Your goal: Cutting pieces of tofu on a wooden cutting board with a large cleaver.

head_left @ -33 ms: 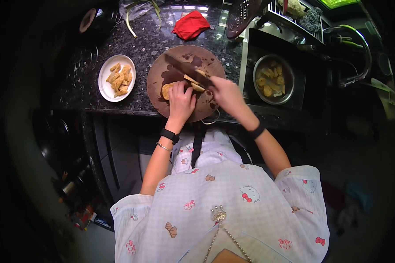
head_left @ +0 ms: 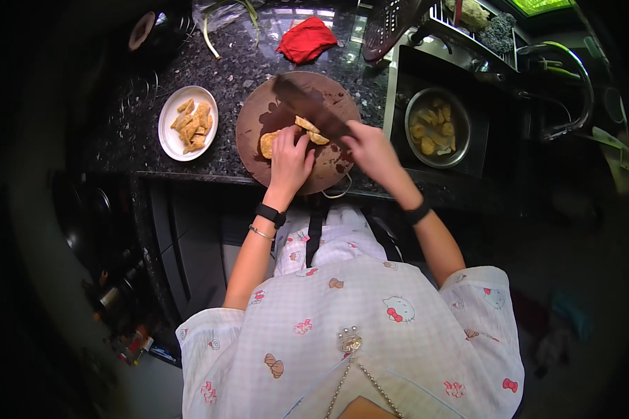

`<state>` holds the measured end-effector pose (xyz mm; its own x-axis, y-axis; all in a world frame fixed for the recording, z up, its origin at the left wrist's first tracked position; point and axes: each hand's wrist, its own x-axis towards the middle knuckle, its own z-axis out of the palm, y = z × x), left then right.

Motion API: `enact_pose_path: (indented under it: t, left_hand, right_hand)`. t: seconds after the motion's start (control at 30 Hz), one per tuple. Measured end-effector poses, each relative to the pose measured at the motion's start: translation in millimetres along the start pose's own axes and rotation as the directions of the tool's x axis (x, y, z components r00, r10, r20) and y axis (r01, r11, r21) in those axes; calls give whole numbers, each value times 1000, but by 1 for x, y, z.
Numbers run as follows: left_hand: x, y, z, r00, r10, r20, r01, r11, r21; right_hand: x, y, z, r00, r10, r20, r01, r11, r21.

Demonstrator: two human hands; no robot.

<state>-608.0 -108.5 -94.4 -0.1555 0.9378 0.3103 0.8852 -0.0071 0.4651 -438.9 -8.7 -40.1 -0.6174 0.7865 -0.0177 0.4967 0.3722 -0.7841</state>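
Note:
On a round brown chopping board, my left hand presses down with curled fingers on a golden-brown piece of food. What lies under the fingers is partly hidden. Just right of those fingertips are cut pieces of the same food, with pale sides. My right hand grips the handle end of a dark, broad-bladed knife. Its blade slants up to the far left over the board, beyond the cut pieces, and is smeared by motion. A white oval dish to the left holds several golden-brown pieces.
A steel bowl with yellowish pieces in liquid stands in the sink at the right, near a curved tap. Behind the board lies a red cloth. A spring onion lies at the far left. The counter's front edge runs below the board.
The knife and my right hand have shifted slightly right, and the blade has come away from the cut pieces, showing more of them. My left hand stays on the food.

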Motion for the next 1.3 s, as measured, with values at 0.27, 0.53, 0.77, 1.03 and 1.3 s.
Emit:
enact_pose_path:
  t: [0.27, 0.53, 0.77, 1.03, 1.3]
  left_hand:
    - [52, -8, -3, 912, 86, 400, -113, 993, 45]
    - [64, -9, 3, 891, 71, 448, -44, 997, -70]
    - [62, -11, -1, 924, 92, 371, -19, 981, -194]
    - [62, -13, -36, 951, 188, 246, -120, 957, -265]
    - [66, -83, -150, 978, 71, 194, -64, 997, -39]
  right_hand:
    - [-45, 91, -105, 582, 382, 718, -771, 539, 338]
    - [-25, 120, -69, 413, 255, 874, -849, 455, 269]
    - [11, 89, -45, 424, 228, 877, -835, 475, 280]
    - [8, 49, -58, 479, 236, 845, -816, 475, 330]
    - [84, -49, -4, 493, 113, 863, -693, 651, 310]
